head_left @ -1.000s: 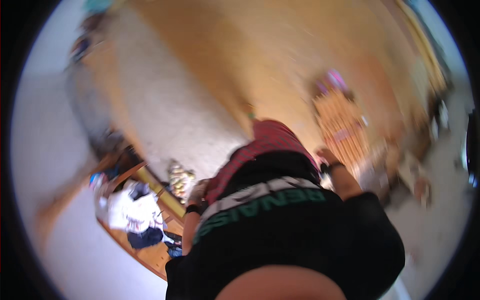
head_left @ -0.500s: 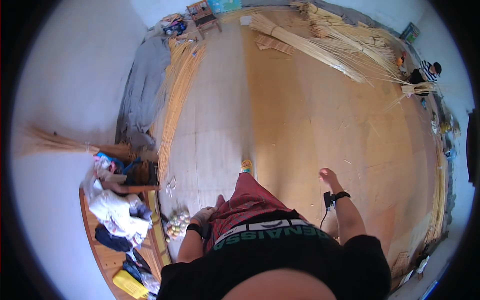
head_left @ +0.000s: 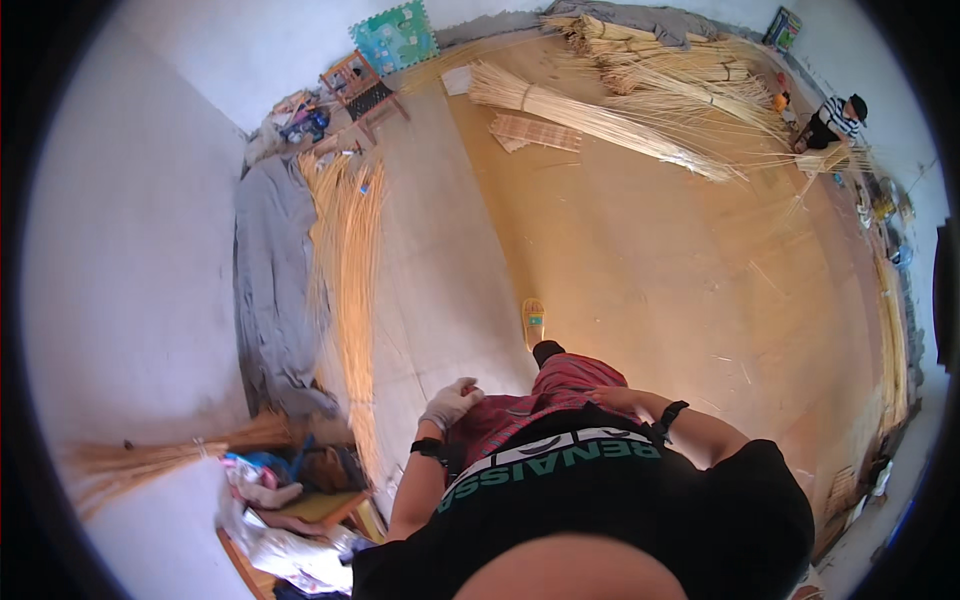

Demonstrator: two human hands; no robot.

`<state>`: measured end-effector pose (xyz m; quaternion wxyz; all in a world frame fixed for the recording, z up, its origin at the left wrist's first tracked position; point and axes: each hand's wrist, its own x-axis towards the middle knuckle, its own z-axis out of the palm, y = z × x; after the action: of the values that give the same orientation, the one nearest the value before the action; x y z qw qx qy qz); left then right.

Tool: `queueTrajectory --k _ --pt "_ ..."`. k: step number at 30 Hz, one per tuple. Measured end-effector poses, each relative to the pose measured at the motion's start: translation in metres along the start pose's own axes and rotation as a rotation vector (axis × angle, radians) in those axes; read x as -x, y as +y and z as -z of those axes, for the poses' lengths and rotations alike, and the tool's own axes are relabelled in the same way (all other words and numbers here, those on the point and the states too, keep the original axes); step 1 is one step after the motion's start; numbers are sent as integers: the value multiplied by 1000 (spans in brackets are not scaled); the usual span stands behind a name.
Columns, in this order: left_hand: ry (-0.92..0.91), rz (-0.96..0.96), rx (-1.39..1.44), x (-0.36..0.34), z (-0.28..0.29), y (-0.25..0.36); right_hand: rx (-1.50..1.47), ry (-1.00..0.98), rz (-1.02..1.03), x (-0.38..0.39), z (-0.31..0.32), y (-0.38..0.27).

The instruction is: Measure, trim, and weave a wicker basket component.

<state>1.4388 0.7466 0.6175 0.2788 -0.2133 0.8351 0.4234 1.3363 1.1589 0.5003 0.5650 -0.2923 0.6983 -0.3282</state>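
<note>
I look down my own black shirt and red checked trousers [head_left: 560, 385]. My left hand [head_left: 450, 402] wears a white glove and a black wristband; it rests on my left thigh and holds nothing. My right hand [head_left: 612, 398] lies against my right hip, its fingers mostly hidden by the cloth, with a black band on the wrist. One foot in a black sock [head_left: 547, 350] stands just behind a yellow slipper [head_left: 533, 322] on the wooden floor.
A long bundle of pale reeds [head_left: 345, 270] lies along the left beside a grey cloth [head_left: 270, 280]. More reed bundles [head_left: 620, 120] lie at the back, where another person [head_left: 835, 120] sits. A small wooden chair [head_left: 360, 90], a broom [head_left: 150, 460] and a low cluttered table [head_left: 290, 520] stand left.
The view has swung and steadied, showing more of the room. My right hand has come in from my side to my hip. The gloved left hand stays on my thigh.
</note>
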Motion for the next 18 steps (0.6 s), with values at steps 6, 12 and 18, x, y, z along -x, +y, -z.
queueTrajectory --k 6,12,18 --pt "-81 50 -13 -139 114 -6 -63 235 110 -132 140 -39" --pt "112 165 117 -209 262 -4 45 353 -201 -213 287 -139" --pt "-159 239 245 -339 360 15 39 268 -272 -322 389 -198"
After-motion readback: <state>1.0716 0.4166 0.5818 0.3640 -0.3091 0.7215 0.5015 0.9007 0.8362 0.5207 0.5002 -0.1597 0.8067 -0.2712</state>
